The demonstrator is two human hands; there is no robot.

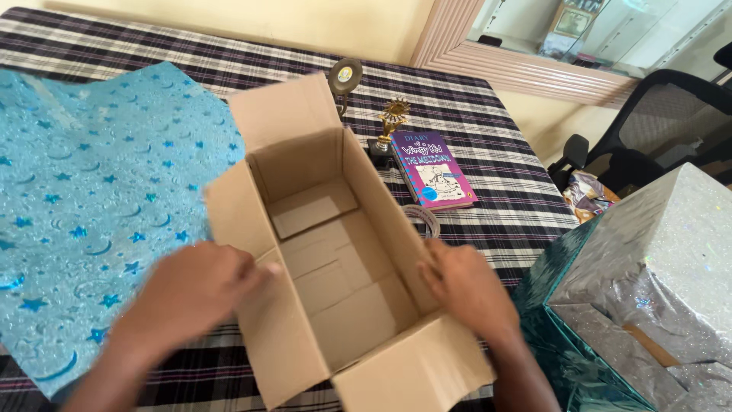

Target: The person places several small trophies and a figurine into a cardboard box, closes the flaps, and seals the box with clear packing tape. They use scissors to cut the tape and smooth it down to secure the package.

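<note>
We are working over an open cardboard box (335, 252) sitting on a checked cloth (488, 145); the box is lying between our two hands, its long axis running away from us and slightly leftward, with the near end by our wrists and the far flap standing up toward the wall; it is empty, showing only its folded bottom panels. Our left hand (194, 286) is pressing against the outside of the left wall, fingers (255, 267) curled over the top edge, so it is gripping the rim narrowly rather than spreading wide; our right hand (465, 286) is resting on the right wall near the near corner, fingers bent over that edge in the same way. Both hands are touching the box and lying about equally close to it, one on each long side; neither is holding anything else.

To the left, a sheet of blue paper (91, 198) with stars and moons is lying flat, its edge tucked just beside the box. Beyond the box, a purple book (433, 169) is lying near a small gold trophy (391, 122); a tape roll (422, 219) is sitting just beside the right wall. At right, a silver wrapped parcel (656, 259) is standing apart from our right hand.
</note>
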